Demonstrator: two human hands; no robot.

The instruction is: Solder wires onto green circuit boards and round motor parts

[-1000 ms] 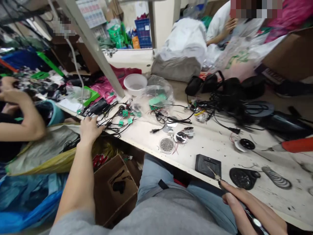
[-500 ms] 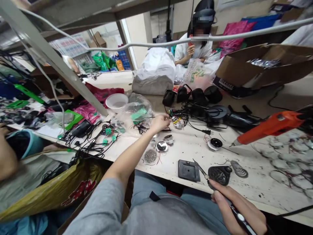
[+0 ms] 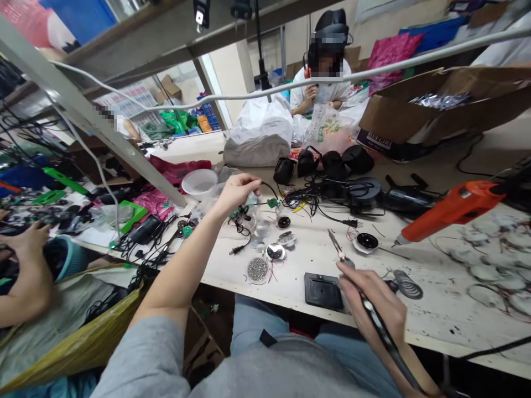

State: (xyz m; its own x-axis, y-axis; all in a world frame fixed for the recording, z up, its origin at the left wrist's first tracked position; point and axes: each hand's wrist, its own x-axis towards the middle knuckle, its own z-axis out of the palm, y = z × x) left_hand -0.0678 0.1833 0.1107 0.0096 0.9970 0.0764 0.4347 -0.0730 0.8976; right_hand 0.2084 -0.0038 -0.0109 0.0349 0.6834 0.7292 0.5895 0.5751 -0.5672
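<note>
My left hand [image 3: 238, 193] is raised over the bench with thumb and fingers pinched together. A thin black cable [image 3: 270, 187] runs from its fingertips toward a small green circuit board [image 3: 273, 203]. My right hand [image 3: 375, 304] grips a soldering iron [image 3: 336, 247] like a pen, its tip pointing up and away from me. Below the iron lies a black square tray [image 3: 322, 291]. Between the hands are a round black-and-white part [image 3: 275, 252] with red wires and a dish of small metal pieces [image 3: 257, 269]. Behind my right hand, a coil of solder wire [image 3: 408, 284] is partly visible.
An orange electric screwdriver [image 3: 452, 210] juts in from the right above many white wired parts [image 3: 501, 271]. Black cables and housings [image 3: 332, 163] are heaped at the back. A metal post [image 3: 103, 121] stands left. Co-workers sit opposite and at left.
My left hand has lifted and moved left, drawing away from the cable heap. The green board now shows beside it. My right hand has moved the soldering iron up and slightly left, over the tray.
</note>
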